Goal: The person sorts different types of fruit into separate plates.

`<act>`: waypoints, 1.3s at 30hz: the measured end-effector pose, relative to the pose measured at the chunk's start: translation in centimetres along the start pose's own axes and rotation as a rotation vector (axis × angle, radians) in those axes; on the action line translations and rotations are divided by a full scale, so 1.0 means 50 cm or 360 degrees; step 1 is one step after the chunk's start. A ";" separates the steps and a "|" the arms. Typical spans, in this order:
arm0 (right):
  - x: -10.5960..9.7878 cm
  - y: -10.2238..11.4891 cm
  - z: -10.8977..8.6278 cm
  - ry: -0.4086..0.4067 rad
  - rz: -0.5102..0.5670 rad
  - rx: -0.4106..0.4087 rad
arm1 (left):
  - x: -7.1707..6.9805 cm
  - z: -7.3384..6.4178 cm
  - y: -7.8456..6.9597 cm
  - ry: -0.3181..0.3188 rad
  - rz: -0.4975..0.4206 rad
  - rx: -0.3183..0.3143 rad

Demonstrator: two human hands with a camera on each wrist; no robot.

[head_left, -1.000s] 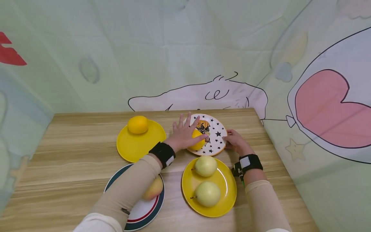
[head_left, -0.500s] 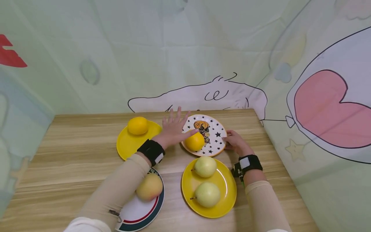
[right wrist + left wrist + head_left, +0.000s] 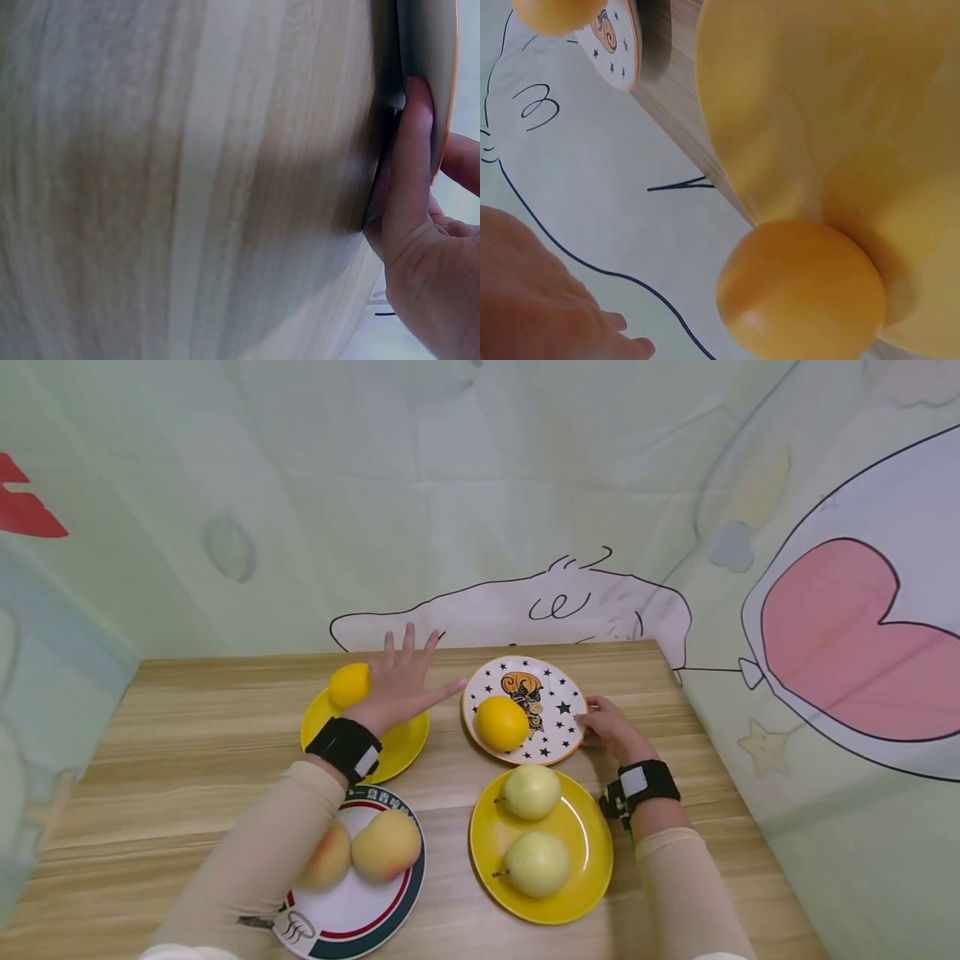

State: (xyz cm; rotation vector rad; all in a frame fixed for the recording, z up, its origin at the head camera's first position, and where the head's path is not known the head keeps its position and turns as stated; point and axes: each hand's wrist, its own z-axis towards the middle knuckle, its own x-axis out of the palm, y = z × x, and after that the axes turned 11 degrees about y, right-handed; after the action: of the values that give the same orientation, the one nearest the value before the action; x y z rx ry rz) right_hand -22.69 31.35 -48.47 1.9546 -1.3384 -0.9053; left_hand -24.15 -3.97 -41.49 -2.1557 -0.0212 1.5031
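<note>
My left hand (image 3: 397,689) is held over the back-left yellow plate (image 3: 405,747), fingers spread and straight, holding nothing. A yellow fruit (image 3: 348,685) on that plate is partly hidden by the hand; the left wrist view shows the same fruit (image 3: 802,292) below the wrist. With thumb above and a finger under the rim, my right hand (image 3: 613,727) pinches the right edge of a white star-patterned plate (image 3: 555,681). A yellow-orange fruit (image 3: 502,723) sits on this plate's left side. The right wrist view shows the finger (image 3: 416,157) beneath the plate's rim.
Two pale green pears (image 3: 532,792) rest on the front yellow plate (image 3: 588,877), between the forearms. Two peaches (image 3: 386,845) lie on a blue-rimmed white plate (image 3: 397,914), partly under the left forearm. A printed cloth (image 3: 300,527) hangs behind the wooden table (image 3: 187,752).
My left hand has moved left, from above the fruit on the star plate to above the back-left yellow plate. The right hand stays at the star plate's edge.
</note>
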 end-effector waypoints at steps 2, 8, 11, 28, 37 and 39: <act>-0.001 0.000 0.000 -0.0002 -0.0002 0.0000 | -0.006 -0.004 0.009 0.0000 0.0005 -0.0015; -0.001 0.000 0.003 -0.0005 0.0004 0.0016 | -0.023 -0.017 0.040 0.0030 0.0014 -0.0066; -0.002 -0.002 0.004 -0.0006 0.0005 0.0022 | -0.029 -0.023 0.058 0.0050 0.0017 -0.0105; -0.003 -0.007 0.007 0.0008 0.0033 0.0021 | -0.023 -0.046 0.159 0.0030 -0.0056 -0.0198; -0.003 -0.003 0.001 0.0005 0.0027 0.0021 | -0.006 -0.033 0.171 -0.0062 -0.0208 -0.0223; -0.002 -0.004 0.002 0.0005 0.0035 0.0018 | -0.002 -0.028 0.173 -0.0063 -0.0215 -0.0219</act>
State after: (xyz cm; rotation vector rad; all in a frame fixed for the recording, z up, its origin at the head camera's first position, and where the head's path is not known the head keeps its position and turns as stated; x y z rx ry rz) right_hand -22.69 31.51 -48.67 1.9450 -1.3633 -0.8855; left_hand -25.29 -12.06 -44.58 -2.1822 -0.2865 1.5051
